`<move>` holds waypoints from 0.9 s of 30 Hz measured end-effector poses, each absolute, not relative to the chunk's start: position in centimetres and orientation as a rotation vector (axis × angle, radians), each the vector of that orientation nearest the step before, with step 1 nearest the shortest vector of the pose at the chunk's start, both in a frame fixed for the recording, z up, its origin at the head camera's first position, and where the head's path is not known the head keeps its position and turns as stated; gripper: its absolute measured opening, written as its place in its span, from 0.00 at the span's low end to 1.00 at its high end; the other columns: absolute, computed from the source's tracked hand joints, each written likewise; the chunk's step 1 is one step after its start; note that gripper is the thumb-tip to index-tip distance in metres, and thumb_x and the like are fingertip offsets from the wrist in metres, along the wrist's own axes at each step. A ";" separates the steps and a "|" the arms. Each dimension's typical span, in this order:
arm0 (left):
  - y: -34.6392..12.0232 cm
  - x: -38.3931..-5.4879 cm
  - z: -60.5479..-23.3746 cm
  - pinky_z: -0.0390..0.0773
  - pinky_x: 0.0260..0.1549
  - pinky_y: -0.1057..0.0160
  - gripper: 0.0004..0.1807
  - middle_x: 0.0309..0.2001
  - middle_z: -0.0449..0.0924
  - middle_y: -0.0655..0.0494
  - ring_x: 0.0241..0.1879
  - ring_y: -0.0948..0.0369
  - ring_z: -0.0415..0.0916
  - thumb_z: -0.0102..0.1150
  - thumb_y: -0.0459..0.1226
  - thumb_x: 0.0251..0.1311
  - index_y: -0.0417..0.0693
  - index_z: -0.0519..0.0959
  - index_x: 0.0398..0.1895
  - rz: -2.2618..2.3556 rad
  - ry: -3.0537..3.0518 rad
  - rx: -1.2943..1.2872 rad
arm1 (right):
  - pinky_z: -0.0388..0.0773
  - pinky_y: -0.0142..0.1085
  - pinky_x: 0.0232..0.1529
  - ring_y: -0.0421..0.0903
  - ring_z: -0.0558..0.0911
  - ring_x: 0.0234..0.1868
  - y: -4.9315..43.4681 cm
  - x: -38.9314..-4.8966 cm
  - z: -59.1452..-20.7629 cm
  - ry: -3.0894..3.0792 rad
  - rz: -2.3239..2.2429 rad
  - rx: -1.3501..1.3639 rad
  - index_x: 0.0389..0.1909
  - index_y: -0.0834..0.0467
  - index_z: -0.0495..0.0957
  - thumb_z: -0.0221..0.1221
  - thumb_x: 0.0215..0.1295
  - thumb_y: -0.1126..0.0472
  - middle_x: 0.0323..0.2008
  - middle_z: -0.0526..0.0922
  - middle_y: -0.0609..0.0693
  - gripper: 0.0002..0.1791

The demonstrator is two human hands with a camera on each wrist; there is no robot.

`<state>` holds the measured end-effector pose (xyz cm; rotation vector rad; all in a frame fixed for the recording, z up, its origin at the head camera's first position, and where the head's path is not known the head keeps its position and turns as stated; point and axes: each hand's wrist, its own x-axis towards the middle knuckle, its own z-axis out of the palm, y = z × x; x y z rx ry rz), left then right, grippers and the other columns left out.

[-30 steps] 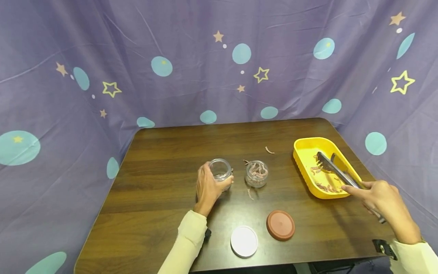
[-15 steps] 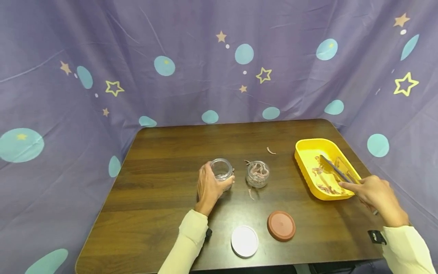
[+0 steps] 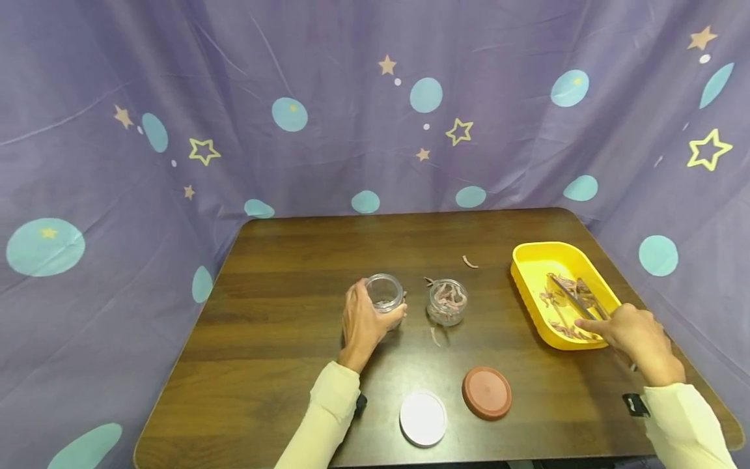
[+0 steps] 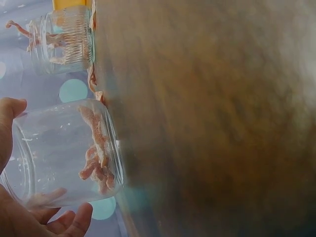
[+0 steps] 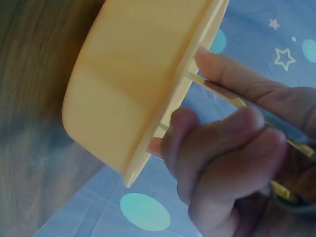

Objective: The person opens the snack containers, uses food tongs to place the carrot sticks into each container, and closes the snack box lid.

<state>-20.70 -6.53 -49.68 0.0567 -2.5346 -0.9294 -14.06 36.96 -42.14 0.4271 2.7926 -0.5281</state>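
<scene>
My left hand (image 3: 366, 322) grips a clear glass jar (image 3: 387, 292) from its left side, thumb at the front. In the left wrist view a few pinkish, crinkled strips (image 4: 98, 148) lie at the jar's bottom. Over the yellow tray (image 3: 525, 296) my right hand (image 3: 638, 339) holds metal tongs (image 3: 569, 294), their ends down among more such strips (image 3: 568, 331). Whether the tongs pinch any strip I cannot tell. The right wrist view has the fingers curled round the tongs (image 5: 219, 91) at the tray's rim.
A second glass jar (image 3: 447, 303), filled with strips, stands right of the held one. Loose strips lie on the table around it, one farther back (image 3: 469, 262) and one in front (image 3: 435, 337). Nearer the front edge lie a white lid (image 3: 423, 419) and a reddish-brown lid (image 3: 487, 393).
My right hand has moved forward and left with the tongs, whose ends now reach lower into the strips in the tray. The left hand keeps its grip on the jar.
</scene>
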 end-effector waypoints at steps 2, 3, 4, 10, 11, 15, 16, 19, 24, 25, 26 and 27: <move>-6.5 -20.6 -49.7 0.75 0.50 0.54 0.53 0.53 0.72 0.46 0.53 0.52 0.71 0.72 0.62 0.24 0.45 0.66 0.56 -0.930 -2.535 0.057 | 0.66 0.39 0.17 0.48 0.70 0.18 36.9 -13.9 -42.0 2.800 -0.508 0.423 0.08 0.54 0.65 0.52 0.43 0.21 0.12 0.66 0.49 0.38; -6.5 -20.6 -49.8 0.75 0.49 0.54 0.53 0.53 0.72 0.46 0.53 0.52 0.71 0.72 0.62 0.24 0.45 0.66 0.56 -0.930 -2.533 0.058 | 0.66 0.39 0.17 0.49 0.71 0.18 36.9 -13.8 -41.9 2.801 -0.501 0.421 0.09 0.54 0.65 0.53 0.43 0.22 0.13 0.67 0.50 0.37; -6.5 -20.6 -49.8 0.75 0.49 0.54 0.53 0.53 0.72 0.46 0.53 0.52 0.71 0.72 0.62 0.24 0.45 0.66 0.56 -0.932 -2.530 0.058 | 0.66 0.40 0.17 0.49 0.71 0.19 36.9 -13.8 -41.8 2.808 -0.495 0.417 0.10 0.55 0.65 0.54 0.43 0.23 0.14 0.67 0.51 0.37; -6.5 -20.6 -49.8 0.75 0.48 0.53 0.53 0.53 0.72 0.46 0.53 0.52 0.71 0.72 0.62 0.24 0.45 0.66 0.56 -0.921 -2.519 0.047 | 0.65 0.39 0.17 0.49 0.72 0.18 36.9 -13.4 -41.5 2.802 -0.500 0.390 0.08 0.54 0.69 0.57 0.46 0.28 0.09 0.72 0.49 0.33; -6.5 -20.7 -49.8 0.75 0.48 0.53 0.52 0.53 0.72 0.46 0.53 0.52 0.71 0.72 0.62 0.24 0.45 0.66 0.56 -0.920 -2.518 0.048 | 0.65 0.39 0.17 0.48 0.72 0.17 36.8 -13.3 -41.6 2.807 -0.503 0.382 0.08 0.54 0.70 0.57 0.47 0.29 0.08 0.72 0.48 0.32; -6.4 -20.7 -49.9 0.75 0.48 0.53 0.53 0.54 0.72 0.46 0.53 0.52 0.71 0.72 0.62 0.23 0.45 0.66 0.56 -0.924 -2.521 0.053 | 0.64 0.39 0.15 0.46 0.72 0.13 37.0 -12.5 -41.9 2.844 -0.540 0.326 0.11 0.55 0.72 0.56 0.54 0.36 0.06 0.71 0.46 0.27; -6.4 -20.6 -50.0 0.75 0.48 0.53 0.53 0.54 0.71 0.46 0.53 0.52 0.71 0.72 0.62 0.23 0.46 0.66 0.56 -0.925 -2.528 0.056 | 0.64 0.39 0.15 0.46 0.71 0.11 37.1 -12.3 -42.0 2.853 -0.552 0.311 0.11 0.55 0.72 0.56 0.56 0.39 0.05 0.70 0.46 0.26; -6.4 -20.6 -50.1 0.75 0.49 0.53 0.53 0.54 0.71 0.46 0.53 0.52 0.71 0.72 0.62 0.24 0.45 0.66 0.57 -0.931 -2.543 0.054 | 0.65 0.38 0.12 0.44 0.70 0.07 37.2 -11.8 -42.4 2.882 -0.587 0.265 0.09 0.56 0.72 0.56 0.59 0.46 0.03 0.69 0.45 0.24; -6.5 -20.7 -50.0 0.75 0.49 0.52 0.52 0.53 0.71 0.45 0.53 0.51 0.70 0.73 0.61 0.24 0.45 0.66 0.55 -0.943 -2.512 0.039 | 0.64 0.38 0.11 0.43 0.68 0.05 37.3 -11.6 -42.6 2.961 -0.604 0.231 0.07 0.56 0.72 0.56 0.59 0.49 0.01 0.67 0.43 0.24; -6.5 -20.7 -50.0 0.74 0.49 0.52 0.52 0.53 0.71 0.45 0.53 0.51 0.70 0.73 0.60 0.24 0.45 0.67 0.55 -0.941 -2.505 0.038 | 0.64 0.38 0.11 0.43 0.69 0.05 37.4 -11.6 -42.5 2.967 -0.610 0.239 0.09 0.56 0.73 0.56 0.59 0.49 0.02 0.67 0.43 0.23; -6.5 -20.8 -50.0 0.74 0.49 0.52 0.51 0.53 0.72 0.45 0.53 0.51 0.70 0.74 0.60 0.24 0.45 0.67 0.55 -0.940 -2.498 0.037 | 0.65 0.38 0.11 0.43 0.69 0.05 37.5 -11.5 -42.4 2.978 -0.613 0.246 0.10 0.56 0.75 0.56 0.59 0.49 0.01 0.67 0.43 0.22; -6.5 -20.8 -50.0 0.74 0.49 0.53 0.51 0.52 0.72 0.45 0.53 0.51 0.70 0.73 0.60 0.24 0.45 0.67 0.55 -0.938 -2.497 0.035 | 0.66 0.38 0.11 0.42 0.69 0.05 37.6 -11.5 -42.3 2.971 -0.626 0.269 0.13 0.57 0.76 0.56 0.59 0.49 0.02 0.68 0.43 0.21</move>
